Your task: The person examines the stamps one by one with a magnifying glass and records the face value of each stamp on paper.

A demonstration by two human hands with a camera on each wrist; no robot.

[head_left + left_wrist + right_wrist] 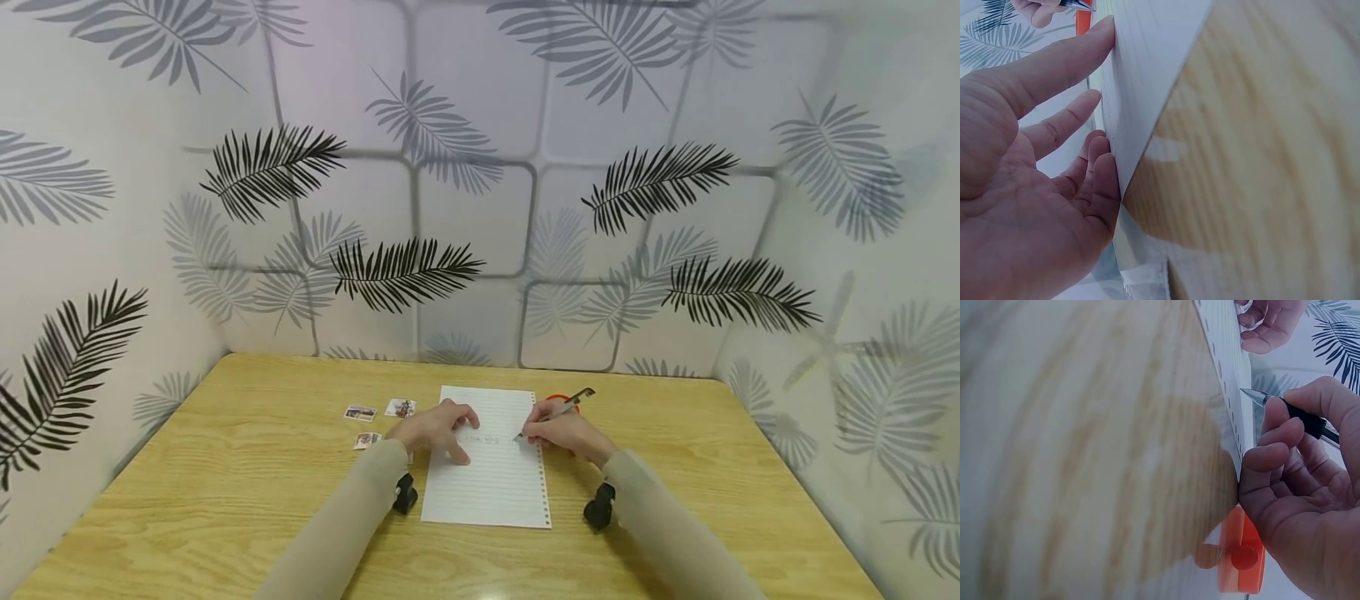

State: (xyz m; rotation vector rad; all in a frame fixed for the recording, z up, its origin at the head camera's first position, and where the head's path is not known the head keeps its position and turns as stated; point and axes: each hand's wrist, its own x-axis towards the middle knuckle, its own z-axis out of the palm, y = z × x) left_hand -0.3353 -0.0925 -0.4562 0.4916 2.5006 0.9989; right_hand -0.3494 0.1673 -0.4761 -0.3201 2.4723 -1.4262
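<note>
A sheet of lined loose-leaf paper [487, 492], with punched holes down its right edge, lies on the wooden table. Faint handwriting [483, 439] runs across its upper middle. My right hand [558, 429] pinches a pen [1304, 419] with a black grip and clear barrel; its tip is at the paper, at the right end of the writing. On the sheet's left side rests my left hand [442, 427], its fingers spread and touching the page with nothing held. The left wrist view shows that hand's palm side [1041, 200].
Behind the right hand sits an orange-red object [1241, 556], partly hidden in the head view. Small picture cards [361, 412] lie left of the paper, one partly hidden by the left hand. A leaf-patterned wall [472, 208] borders the table's back.
</note>
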